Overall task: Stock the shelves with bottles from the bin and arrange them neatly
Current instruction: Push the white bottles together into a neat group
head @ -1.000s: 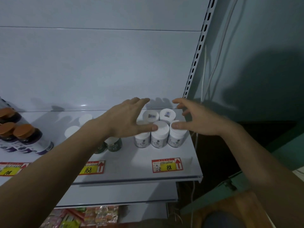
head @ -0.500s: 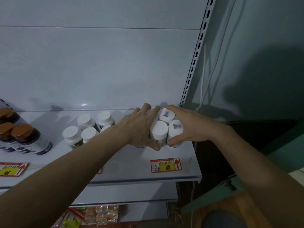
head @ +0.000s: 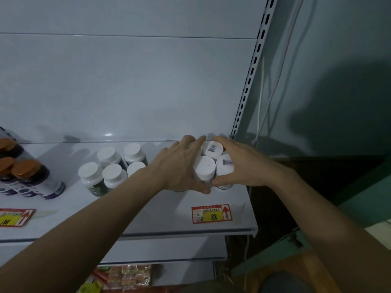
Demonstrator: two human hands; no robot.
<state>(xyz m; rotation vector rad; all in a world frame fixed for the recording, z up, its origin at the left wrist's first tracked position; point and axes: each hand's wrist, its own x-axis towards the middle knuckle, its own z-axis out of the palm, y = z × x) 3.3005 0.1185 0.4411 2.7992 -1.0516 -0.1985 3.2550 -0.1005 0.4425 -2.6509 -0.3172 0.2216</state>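
Both hands cup a tight cluster of white jars at the right end of the shelf, near the back panel. The left hand wraps the cluster's left side, thumb curled across its front; the right hand wraps the right side, thumb against the front jar, fingertips nearly meeting over the back. 3 lids show between them. To the left stand 5 white-capped bottles, farther left orange-capped dark bottles. A price tag reads 88.
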